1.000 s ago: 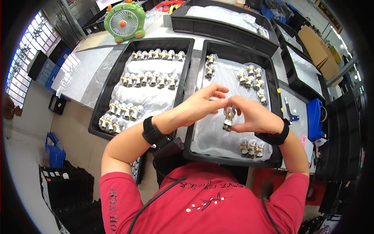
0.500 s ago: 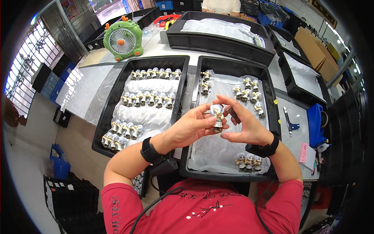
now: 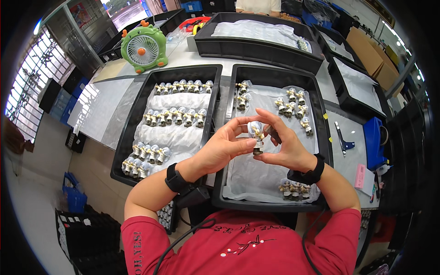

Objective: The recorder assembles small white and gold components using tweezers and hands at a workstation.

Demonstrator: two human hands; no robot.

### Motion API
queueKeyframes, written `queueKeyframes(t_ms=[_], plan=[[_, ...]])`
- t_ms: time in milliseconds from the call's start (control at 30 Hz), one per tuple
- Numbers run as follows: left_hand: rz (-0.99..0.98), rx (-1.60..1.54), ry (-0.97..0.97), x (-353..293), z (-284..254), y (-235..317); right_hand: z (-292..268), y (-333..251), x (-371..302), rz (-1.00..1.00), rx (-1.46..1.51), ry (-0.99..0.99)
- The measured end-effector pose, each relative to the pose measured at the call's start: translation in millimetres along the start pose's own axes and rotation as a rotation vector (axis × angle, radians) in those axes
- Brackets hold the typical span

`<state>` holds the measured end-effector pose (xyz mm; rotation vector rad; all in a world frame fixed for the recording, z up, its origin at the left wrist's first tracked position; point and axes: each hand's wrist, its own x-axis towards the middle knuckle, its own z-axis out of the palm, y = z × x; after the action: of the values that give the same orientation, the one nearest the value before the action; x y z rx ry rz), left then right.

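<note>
In front of my chest, above the right-hand tray (image 3: pixel 236 196), my left hand (image 3: pixel 223 149) grips a small figurine (image 3: pixel 256 133) with pale hair, a white outfit and a dark base. The figurine stands upright between its thumb and fingers. My right hand (image 3: pixel 289 149) curves around the other side, its thumb at the figurine's base and its index finger raised above the head. A small dark thing (image 3: pixel 274 135) shows among the right hand's curled fingers; its kind is unclear. Similar figurines (image 3: pixel 291 101) lie on white sheeting in this tray, with another group (image 3: pixel 294 189) near its front edge.
Left of it, a second black tray (image 3: pixel 120 158) holds rows of figurines. Behind are a green fan (image 3: pixel 143 47) and a large black bin (image 3: pixel 256 54). A metal-and-blue tool (image 3: pixel 343 140), a blue tape dispenser (image 3: pixel 376 145) and a pink-edged pad (image 3: pixel 363 179) lie at the right. A person (image 3: pixel 259 5) is beyond.
My right thumb has moved in and up to the figurine's base. The figurine has turned slightly in my left hand. The whole view has shifted a little.
</note>
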<state>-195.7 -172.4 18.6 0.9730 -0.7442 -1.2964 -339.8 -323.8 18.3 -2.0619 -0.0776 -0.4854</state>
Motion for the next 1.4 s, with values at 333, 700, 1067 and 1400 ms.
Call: queueKeyframes(t_ms=[333, 700, 1067, 1400], plan=[[0.086, 0.068, 0.024, -2, -1, -5, 4, 0, 0, 0.012, -0.006, -0.017], [0.084, 0.043, 0.032, -1, -1, -10, -5, 8, 2, -0.012, 0.2, 0.153], [-0.048, -0.035, 0.02, -5, 6, -2, -13, -4, 1, 0.094, 0.088, 0.116], [-0.092, 0.014, -0.026, -2, -1, -8, -13, -7, 2, -0.056, -0.054, 0.127]])
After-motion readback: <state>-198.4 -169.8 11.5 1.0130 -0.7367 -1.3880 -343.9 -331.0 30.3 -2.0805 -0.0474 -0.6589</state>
